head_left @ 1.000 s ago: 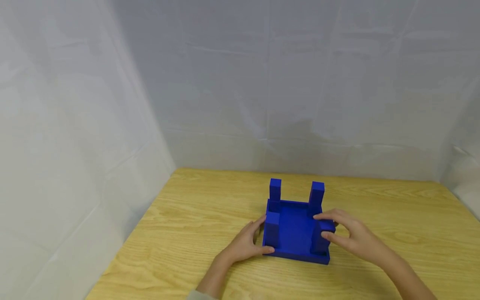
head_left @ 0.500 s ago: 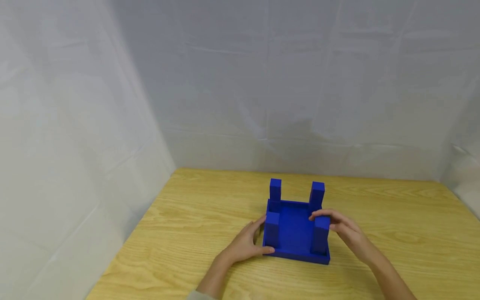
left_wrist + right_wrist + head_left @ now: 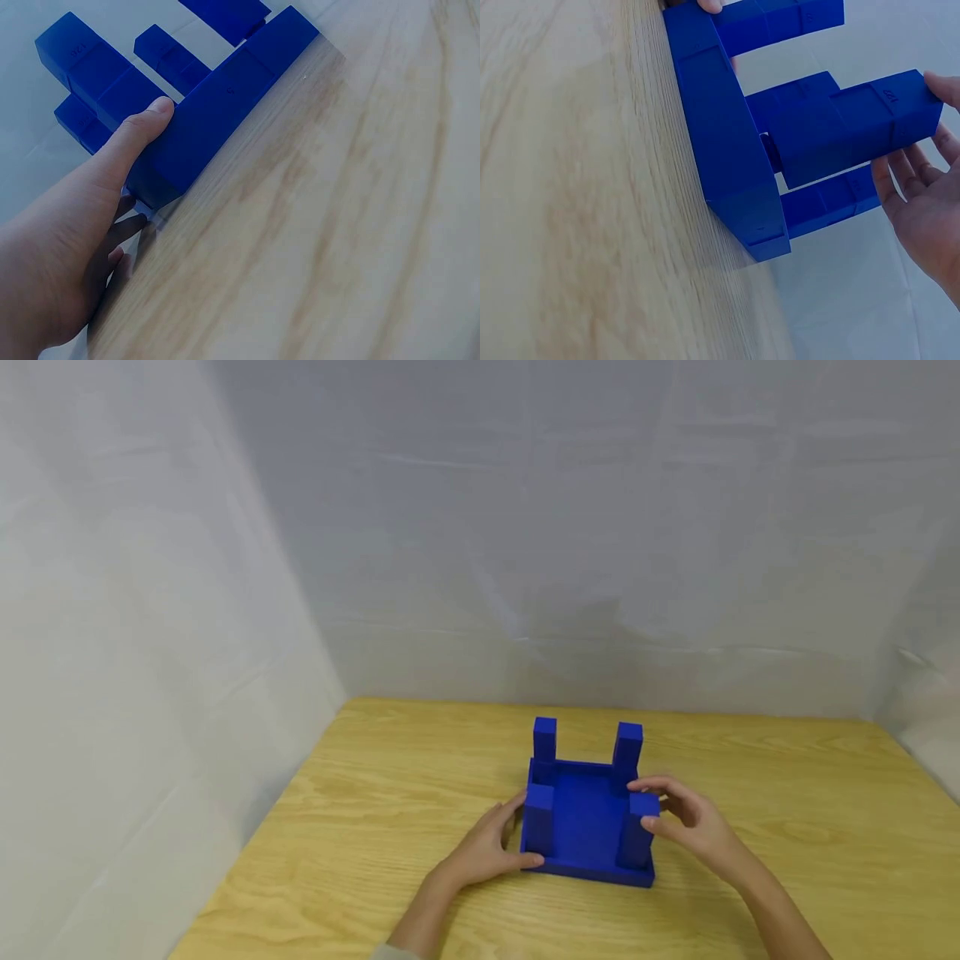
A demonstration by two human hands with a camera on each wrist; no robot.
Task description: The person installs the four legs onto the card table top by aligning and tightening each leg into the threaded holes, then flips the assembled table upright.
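A blue block structure (image 3: pixel 588 827) sits on the wooden table (image 3: pixel 787 827): a flat square base with four upright posts at its corners. My left hand (image 3: pixel 487 852) braces the near-left corner, with the thumb (image 3: pixel 142 127) flat along the base's front edge (image 3: pixel 217 120) and the fingers beside the near-left post (image 3: pixel 538 818). My right hand (image 3: pixel 686 827) holds the top of the near-right post (image 3: pixel 636 843), index finger over its top and thumb on its right side. In the right wrist view the fingers (image 3: pixel 922 202) cup the post's end (image 3: pixel 855 124).
Two far posts (image 3: pixel 544 739) (image 3: pixel 627 745) stand untouched. White cloth walls (image 3: pixel 150 652) close off the table at the left, back and right. Bare wood lies all around the structure.
My right hand slid off the front of the near-right post to its right side, and its thumb now sits on that side. The left hand has stayed at its corner.
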